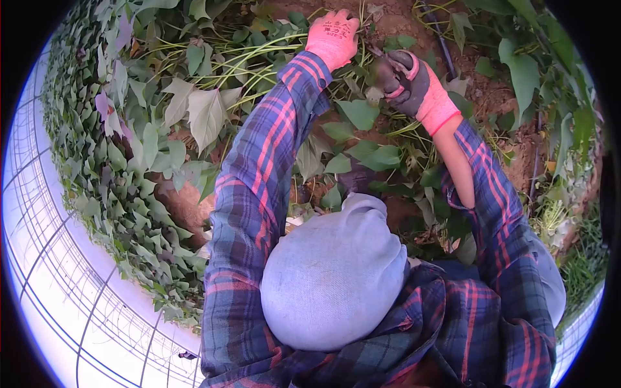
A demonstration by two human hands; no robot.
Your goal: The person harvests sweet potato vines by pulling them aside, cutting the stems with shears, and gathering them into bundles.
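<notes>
My left hand (333, 40), in a pink glove with dark print on its back, is closed around green vine stems (265, 50) that trail away to the left. Its fingertips are mostly hidden behind the glove. Close by on the right, my right hand (424, 94) wears a pink glove with dark palm and fingers. It grips what look like pruning shears (409, 63) with reddish handles. Their narrow tip points toward the stems beside my left hand. Broad green leaves (359, 114) hang just below both hands.
Dense leafy vines (116, 174) cover the ground on the left. Brown soil (517, 165) shows between plants, and a thin dark hose (445, 48) runs along it at upper right. My knee (333, 278) in light blue cloth is bent below the hands.
</notes>
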